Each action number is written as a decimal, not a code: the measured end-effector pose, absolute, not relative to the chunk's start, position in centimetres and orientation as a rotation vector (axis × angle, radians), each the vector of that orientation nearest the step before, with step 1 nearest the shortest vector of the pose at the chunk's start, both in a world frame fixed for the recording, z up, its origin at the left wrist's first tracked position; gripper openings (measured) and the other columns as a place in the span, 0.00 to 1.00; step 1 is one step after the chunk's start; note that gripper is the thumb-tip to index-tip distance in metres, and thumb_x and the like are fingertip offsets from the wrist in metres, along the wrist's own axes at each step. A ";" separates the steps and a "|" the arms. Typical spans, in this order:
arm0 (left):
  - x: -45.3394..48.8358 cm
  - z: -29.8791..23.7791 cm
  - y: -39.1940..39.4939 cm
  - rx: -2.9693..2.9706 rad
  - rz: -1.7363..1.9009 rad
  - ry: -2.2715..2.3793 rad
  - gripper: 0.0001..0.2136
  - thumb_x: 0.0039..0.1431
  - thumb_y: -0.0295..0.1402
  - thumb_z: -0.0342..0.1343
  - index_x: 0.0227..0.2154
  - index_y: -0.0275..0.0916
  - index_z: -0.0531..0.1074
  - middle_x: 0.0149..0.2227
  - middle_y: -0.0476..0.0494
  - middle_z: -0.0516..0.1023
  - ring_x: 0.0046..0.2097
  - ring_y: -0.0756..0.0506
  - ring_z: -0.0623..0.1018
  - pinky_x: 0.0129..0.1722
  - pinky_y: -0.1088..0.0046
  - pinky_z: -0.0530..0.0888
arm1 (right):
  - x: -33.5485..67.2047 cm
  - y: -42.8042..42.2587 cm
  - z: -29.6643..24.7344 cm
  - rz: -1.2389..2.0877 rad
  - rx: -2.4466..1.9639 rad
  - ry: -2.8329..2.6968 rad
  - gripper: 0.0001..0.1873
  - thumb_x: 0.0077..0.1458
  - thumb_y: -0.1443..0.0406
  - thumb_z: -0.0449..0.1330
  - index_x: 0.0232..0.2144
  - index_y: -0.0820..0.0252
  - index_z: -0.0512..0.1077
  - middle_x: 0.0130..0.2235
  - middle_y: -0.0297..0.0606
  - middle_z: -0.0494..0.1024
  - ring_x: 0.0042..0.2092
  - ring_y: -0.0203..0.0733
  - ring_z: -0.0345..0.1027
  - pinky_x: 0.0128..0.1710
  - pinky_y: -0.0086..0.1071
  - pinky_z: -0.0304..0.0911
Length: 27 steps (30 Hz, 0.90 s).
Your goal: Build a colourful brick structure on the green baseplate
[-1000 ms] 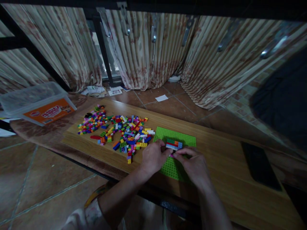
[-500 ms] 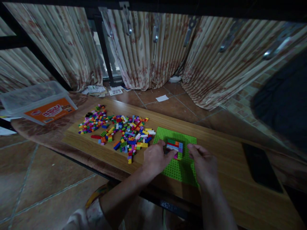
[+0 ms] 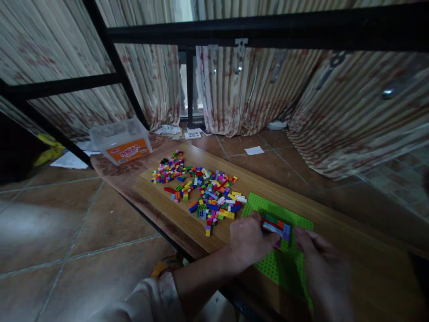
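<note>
A green studded baseplate (image 3: 264,208) lies on the wooden board. On it stands a small multicoloured brick build (image 3: 277,226). My left hand (image 3: 250,239) rests on the plate's left part, its fingers curled, fingertips pinching the left end of the build. My right hand (image 3: 320,261) is blurred and lies flat on the plate's right edge, fingers stretched towards the build without gripping it. A spread of loose coloured bricks (image 3: 208,192) lies on the board to the left of the plate.
A clear plastic tub with an orange label (image 3: 122,143) stands at the board's far left end. A black metal frame (image 3: 110,67) and striped curtains (image 3: 241,89) are behind. Papers (image 3: 192,133) lie on the tiled floor.
My view has swung left and up, so the board sits further right. My right hand has drawn back from the build to the plate's right edge. My left hand stays at the build.
</note>
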<state>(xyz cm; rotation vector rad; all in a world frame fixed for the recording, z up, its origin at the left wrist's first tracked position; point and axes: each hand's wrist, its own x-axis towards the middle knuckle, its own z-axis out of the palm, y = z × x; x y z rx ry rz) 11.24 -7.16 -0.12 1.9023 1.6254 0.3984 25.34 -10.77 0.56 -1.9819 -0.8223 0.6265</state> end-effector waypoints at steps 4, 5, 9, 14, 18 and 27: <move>10.8 -0.2 -7.2 1.897 0.442 1.565 0.23 0.57 0.52 0.50 0.44 0.38 0.71 0.32 0.39 0.80 0.37 0.37 0.79 0.36 0.63 0.74 | 24.8 -10.6 0.6 0.535 -2.005 -0.818 0.16 0.47 0.53 0.62 0.32 0.58 0.78 0.32 0.39 0.80 0.37 0.50 0.72 0.37 0.38 0.62; 10.6 -0.1 -7.1 1.876 0.461 1.556 0.22 0.58 0.51 0.49 0.44 0.39 0.72 0.32 0.40 0.80 0.37 0.38 0.79 0.36 0.64 0.73 | 24.6 -10.6 0.5 0.515 -1.999 -0.812 0.15 0.48 0.53 0.62 0.32 0.58 0.78 0.32 0.39 0.80 0.38 0.50 0.72 0.38 0.38 0.62; 9.6 0.4 -6.4 1.746 0.588 1.516 0.16 0.60 0.45 0.50 0.42 0.41 0.73 0.30 0.44 0.78 0.32 0.43 0.77 0.32 0.69 0.71 | 23.7 -10.4 0.0 0.422 -1.904 -0.852 0.15 0.50 0.53 0.61 0.32 0.58 0.76 0.32 0.38 0.78 0.36 0.47 0.71 0.38 0.37 0.63; 7.2 0.4 -4.0 1.588 0.995 1.411 0.12 0.62 0.40 0.47 0.33 0.40 0.73 0.27 0.49 0.74 0.29 0.49 0.72 0.29 0.75 0.67 | 21.3 -10.5 -0.5 0.278 -1.674 -1.113 0.14 0.54 0.53 0.60 0.32 0.58 0.75 0.34 0.38 0.76 0.35 0.42 0.70 0.37 0.34 0.64; 4.8 0.9 -1.7 1.092 1.351 1.191 0.10 0.60 0.37 0.51 0.27 0.37 0.68 0.20 0.54 0.63 0.22 0.54 0.62 0.23 0.79 0.61 | 18.5 -10.4 -1.0 0.369 -1.452 -1.550 0.08 0.59 0.61 0.57 0.36 0.55 0.75 0.37 0.37 0.77 0.39 0.41 0.71 0.41 0.33 0.65; -1.0 3.1 -0.5 0.101 1.473 0.854 0.04 0.58 0.28 0.52 0.28 0.34 0.68 0.17 0.57 0.60 0.17 0.58 0.57 0.16 0.83 0.54 | 13.3 -9.9 -3.0 0.605 -1.307 -1.916 0.12 0.62 0.68 0.52 0.42 0.53 0.73 0.41 0.38 0.75 0.44 0.40 0.71 0.43 0.33 0.67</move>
